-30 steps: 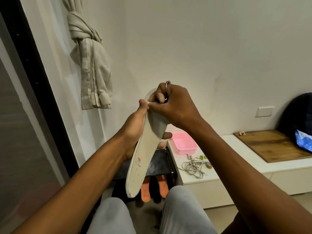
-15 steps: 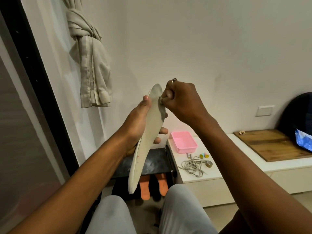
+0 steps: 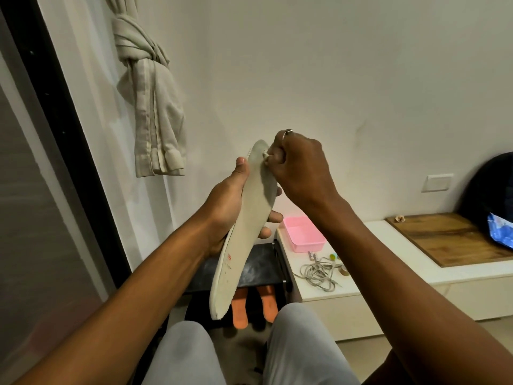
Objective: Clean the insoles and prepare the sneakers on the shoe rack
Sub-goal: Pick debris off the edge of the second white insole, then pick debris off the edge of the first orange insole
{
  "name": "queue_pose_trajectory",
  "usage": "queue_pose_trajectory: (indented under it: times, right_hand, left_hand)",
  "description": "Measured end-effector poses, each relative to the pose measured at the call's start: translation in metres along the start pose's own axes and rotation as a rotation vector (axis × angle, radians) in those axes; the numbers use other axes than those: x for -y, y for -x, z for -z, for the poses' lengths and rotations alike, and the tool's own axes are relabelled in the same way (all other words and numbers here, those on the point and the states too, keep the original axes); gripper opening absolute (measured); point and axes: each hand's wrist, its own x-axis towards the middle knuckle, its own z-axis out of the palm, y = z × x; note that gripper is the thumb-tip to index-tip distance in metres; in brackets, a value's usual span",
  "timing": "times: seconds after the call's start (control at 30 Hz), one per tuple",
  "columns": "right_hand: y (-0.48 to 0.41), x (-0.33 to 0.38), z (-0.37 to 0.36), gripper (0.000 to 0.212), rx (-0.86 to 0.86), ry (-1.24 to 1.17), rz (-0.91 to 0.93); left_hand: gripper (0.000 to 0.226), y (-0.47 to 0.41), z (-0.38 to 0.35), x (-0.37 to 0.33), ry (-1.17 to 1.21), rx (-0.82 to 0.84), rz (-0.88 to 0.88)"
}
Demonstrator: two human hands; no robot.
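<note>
I have the pale insole (image 3: 244,232) held up in front of me, toe end uppermost, heel hanging down over the black shoe rack (image 3: 258,270). My left hand (image 3: 226,201) cradles it round the middle, thumb on the near edge and fingers curled behind. My right hand (image 3: 301,168) is curled, pinching a small whitish wad (image 3: 265,157) against the toe area. I judge the insole light, thin and floppy, so it wants support along its waist while rubbed, or it will fold. Below, two orange shapes (image 3: 240,309) show in the rack. A pink tray (image 3: 304,234) and a tangled cord (image 3: 316,273) lie on the white table (image 3: 477,275) to the right.
</note>
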Motion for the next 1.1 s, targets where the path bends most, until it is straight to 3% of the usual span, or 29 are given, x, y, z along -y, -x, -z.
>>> queue_pose_trajectory:
  times: [0.1, 0.17, 0.3, 0.43, 0.57, 0.67, 0.73, 0.9, 1.03, 1.1]
  right_hand:
    - [0.000, -0.005, -0.002, 0.045, -0.013, -0.038, -0.042]
    - [0.003, -0.001, -0.001, 0.044, 0.077, -0.097, -0.080]
    - [0.016, 0.020, -0.007, 0.021, 0.314, -0.111, -0.048]
    - [0.014, 0.024, -0.012, 0.022, 0.451, -0.200, -0.099]
    - [0.016, 0.009, -0.022, 0.026, 0.475, -0.346, -0.256]
    - [0.017, -0.009, -0.040, 0.032, 0.430, -0.366, -0.284]
    - [0.019, -0.020, -0.054, 0.035, 0.442, -0.366, -0.302]
    - [0.033, -0.044, -0.091, 0.027, 0.543, -0.266, -0.307]
    - [0.036, -0.061, -0.116, 0.020, 0.578, -0.197, -0.260]
    - [0.039, -0.070, -0.132, 0.021, 0.639, -0.155, -0.224]
  left_hand:
    - [0.072, -0.001, 0.000, 0.001, 0.019, 0.027, 0.019]
    - [0.069, -0.004, 0.002, 0.002, 0.055, 0.001, 0.028]
    - [0.060, -0.012, 0.008, 0.006, 0.168, -0.093, 0.031]
    - [0.062, -0.024, 0.018, 0.013, 0.293, -0.121, 0.091]
    - [0.055, -0.032, 0.024, 0.021, 0.336, -0.110, 0.171]
    - [0.035, -0.040, 0.032, 0.036, 0.320, -0.165, 0.225]
    - [0.037, -0.048, 0.040, 0.049, 0.305, -0.226, 0.269]
    - [0.043, -0.069, 0.054, 0.080, 0.260, -0.301, 0.335]
    - [0.017, -0.083, 0.062, 0.097, 0.218, -0.343, 0.339]
    - [0.030, -0.092, 0.071, 0.111, 0.183, -0.356, 0.373]
